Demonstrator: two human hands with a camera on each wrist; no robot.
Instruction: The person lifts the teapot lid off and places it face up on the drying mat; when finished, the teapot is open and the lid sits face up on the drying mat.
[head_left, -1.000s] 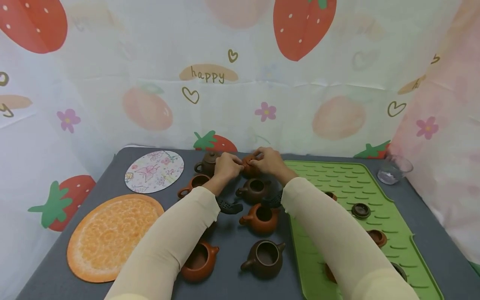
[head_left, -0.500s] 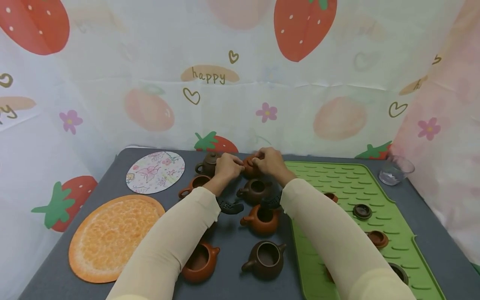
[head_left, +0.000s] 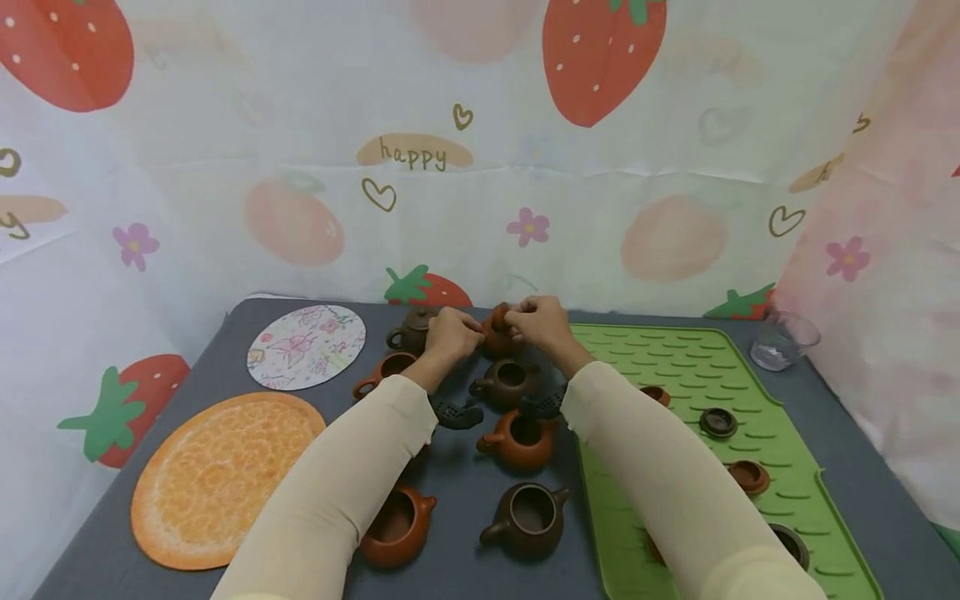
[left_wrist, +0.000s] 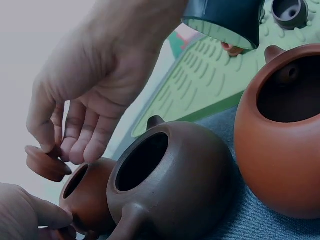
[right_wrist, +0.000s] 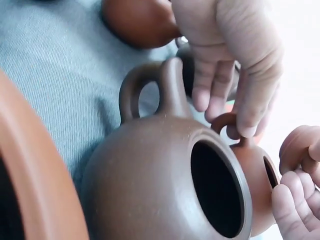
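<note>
At the table's far side, my left hand (head_left: 452, 340) pinches the handle of a small reddish-brown teapot (left_wrist: 95, 196), plainly seen in the right wrist view. My right hand (head_left: 545, 327) grips a matching lid (left_wrist: 46, 164) by finger and thumb. The lid is tilted above the teapot's mouth, apart from it, and the dark opening shows in both wrist views. Just nearer stands a lidless dark brown teapot (head_left: 512, 383). A lidded dark teapot (head_left: 411, 332) sits left of my left hand.
Several other lidless teapots stand nearer, among them an orange-brown one (head_left: 522, 442) and a dark one (head_left: 531, 521). Loose lids (head_left: 718, 423) lie on the green mat (head_left: 652, 337) at right. A glass (head_left: 783, 342) stands far right; two round mats (head_left: 225, 475) lie left.
The right hand has raised and tilted the lid off the small reddish-brown teapot's top. The left hand has stayed at the handle.
</note>
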